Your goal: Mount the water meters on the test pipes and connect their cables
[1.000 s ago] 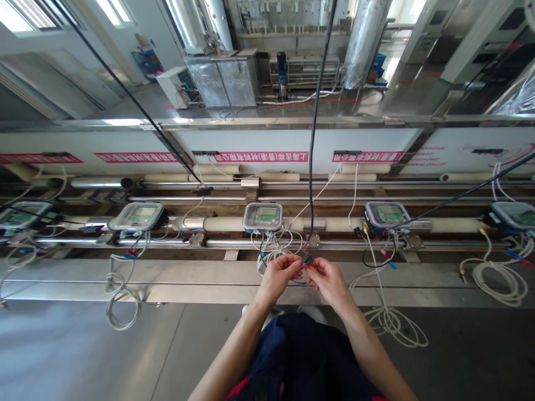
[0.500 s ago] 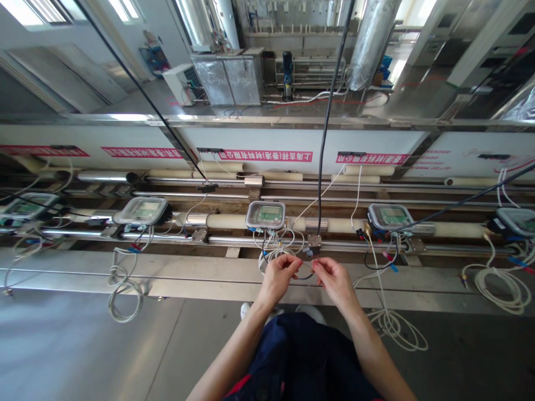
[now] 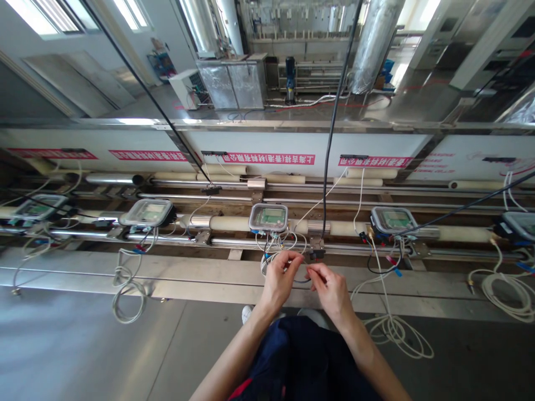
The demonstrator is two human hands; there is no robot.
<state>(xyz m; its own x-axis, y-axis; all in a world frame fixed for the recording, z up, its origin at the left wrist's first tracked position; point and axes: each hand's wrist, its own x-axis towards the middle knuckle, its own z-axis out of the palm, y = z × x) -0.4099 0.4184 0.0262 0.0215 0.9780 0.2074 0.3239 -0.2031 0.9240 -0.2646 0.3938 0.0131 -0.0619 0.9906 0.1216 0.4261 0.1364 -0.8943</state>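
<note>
My left hand (image 3: 282, 278) is closed in a pinch at a thin cable, in front of the middle meter with a clear-lidded case (image 3: 268, 217). Close to its right, my right hand (image 3: 330, 285) also pinches, thumb and fingertips together; what lies in it is too small to make out. A short dark cable (image 3: 301, 281) curves below and between the fingertips. Looped white cables (image 3: 271, 259) hang from the meter behind my left hand. Just beyond my right hand, a small dark connector block (image 3: 317, 254) sits at the lower end of a hanging black cable (image 3: 329, 150).
More meters (image 3: 393, 221) line the pale pipe on both sides, with coiled white cables (image 3: 397, 331) hanging over the metal ledge (image 3: 188, 278). Steel rails run left to right behind. A white panel (image 3: 259, 142) with red strips stands beyond. Another black cable (image 3: 472, 203) slants in from the right.
My right hand has shifted slightly left and down, its fingertips now nearer those of my left hand. The whole view has moved slightly. Both hands remain pinched.
</note>
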